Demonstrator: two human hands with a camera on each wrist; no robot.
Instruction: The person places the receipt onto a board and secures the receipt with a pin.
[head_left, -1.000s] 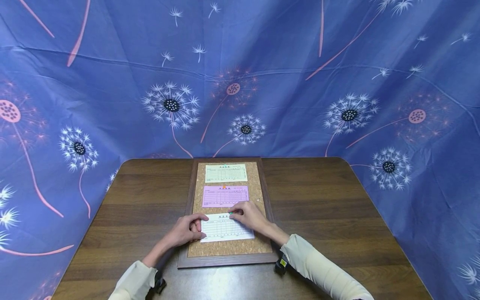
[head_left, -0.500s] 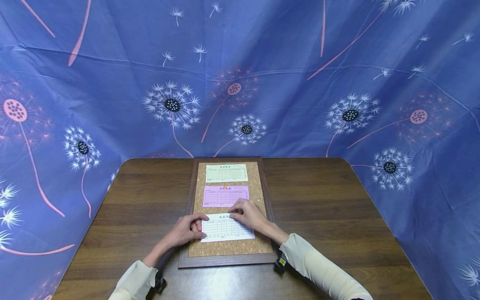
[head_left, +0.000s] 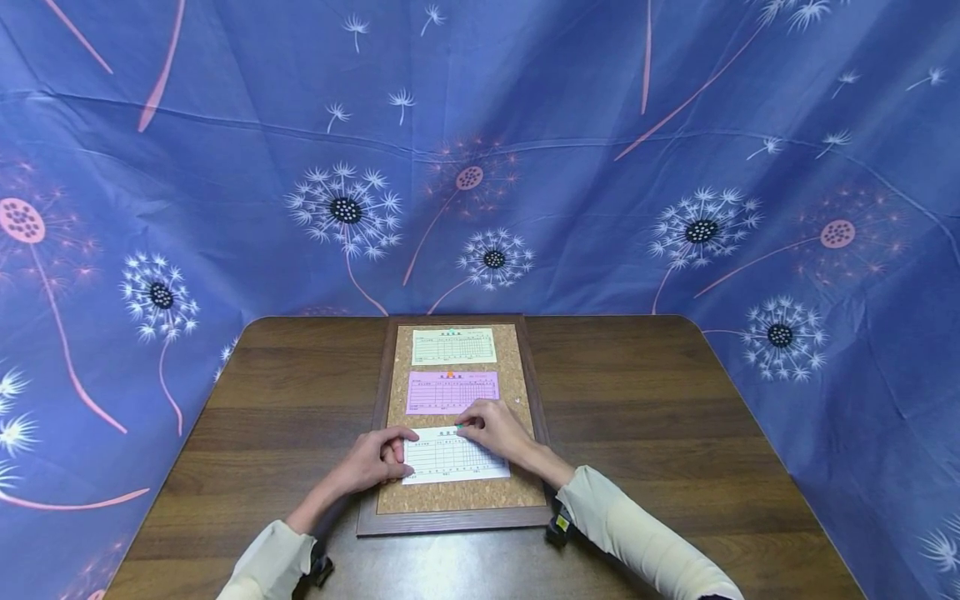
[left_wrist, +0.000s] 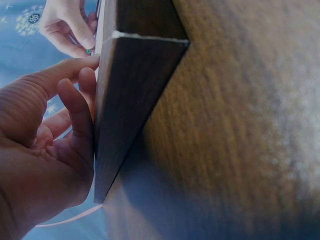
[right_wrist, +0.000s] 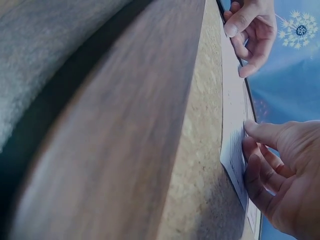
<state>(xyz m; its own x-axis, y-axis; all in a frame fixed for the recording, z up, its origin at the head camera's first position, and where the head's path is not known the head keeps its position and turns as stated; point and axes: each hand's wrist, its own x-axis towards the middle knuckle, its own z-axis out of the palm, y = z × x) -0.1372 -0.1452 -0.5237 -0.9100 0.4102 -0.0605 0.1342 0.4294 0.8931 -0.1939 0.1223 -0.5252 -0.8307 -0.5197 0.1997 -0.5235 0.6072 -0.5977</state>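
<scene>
A white printed form slip (head_left: 450,461) lies on the lower part of a wood-framed corkboard (head_left: 457,500). With thumb and index finger spread apart, my left hand (head_left: 367,461) presses the slip's left side; its other fingers are bent inward. At the slip's top edge, my right hand (head_left: 501,429) pinches a small green push pin (left_wrist: 88,51) between thumb and fingers. The pin's point is hidden. In the right wrist view, the slip (right_wrist: 232,135) is seen nearly edge-on against the cork, with both hands beside it.
Higher on the board are a purple slip (head_left: 452,396) under an orange pin (head_left: 449,374) and a pale green slip (head_left: 453,348) with a green pin at its top. The board lies on a brown wooden table (head_left: 637,417). A blue dandelion-print cloth (head_left: 570,208) hangs behind.
Both hands stay in nearly the same place on the white slip. Only a very slight shift of the right hand and forearm shows.
</scene>
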